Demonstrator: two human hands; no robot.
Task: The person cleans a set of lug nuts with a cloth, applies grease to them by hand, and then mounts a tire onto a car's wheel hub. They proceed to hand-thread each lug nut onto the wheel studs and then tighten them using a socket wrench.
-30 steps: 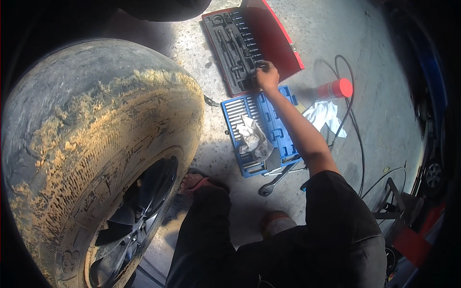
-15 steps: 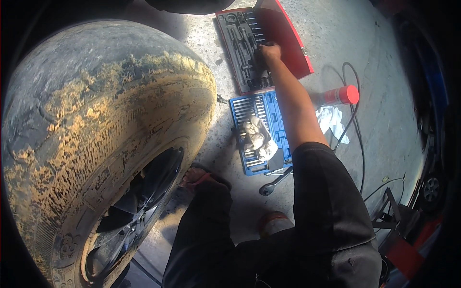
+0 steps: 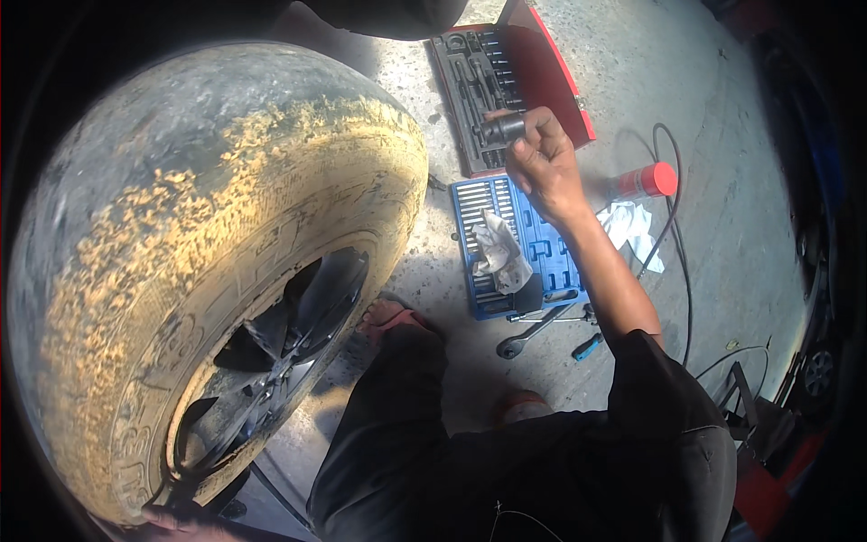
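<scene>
Over the red case (image 3: pixel 546 72), the right grip (image 3: pixel 553 173) has a socket (image 3: pixel 503 129)

Look at that: a stubby black piece, pinched between thumb (image 3: pixel 531 161) and bent fingers (image 3: pixel 546 126), tipped sideways, one end towards the mud-caked tyre (image 3: pixel 208 208) on the left. The right grip is closed around it, up over the tray (image 3: pixel 465 86), which carries a row of smaller sockets (image 3: pixel 508 77) along its lid side. And down in the bottom-left corner of the view sits the left grip (image 3: pixel 185 524), dim and cut off by the edge, right by the tyre's lower sidewall; whether it's clasping anything, or touching the rubber, I cannot tell.

Just below the red case sits the blue case (image 3: pixel 542 257), open too, silver bits (image 3: pixel 483 194) lined up in its left half, a crumpled rag (image 3: pixel 499 257) sprawled across some of them! Nearer the body, a ratchet (image 3: pixel 513 347) lies on the floor (image 3: pixel 587 384), its head clear of the blue case, a blue-handled tool (image 3: pixel 588 347) just to its right. Out to the right, it's a red-capped can (image 3: pixel 657 180), a white cloth (image 3: pixel 629 224) just below it, and a black hose (image 3: pixel 686 289) curving past both. Over on the wheel side, dark spokes (image 3: pixel 293 357) show inside the tyre, and a foot (image 3: pixel 386 312) in a red-strapped sandal (image 3: pixel 411 319) is planted just beside it
</scene>
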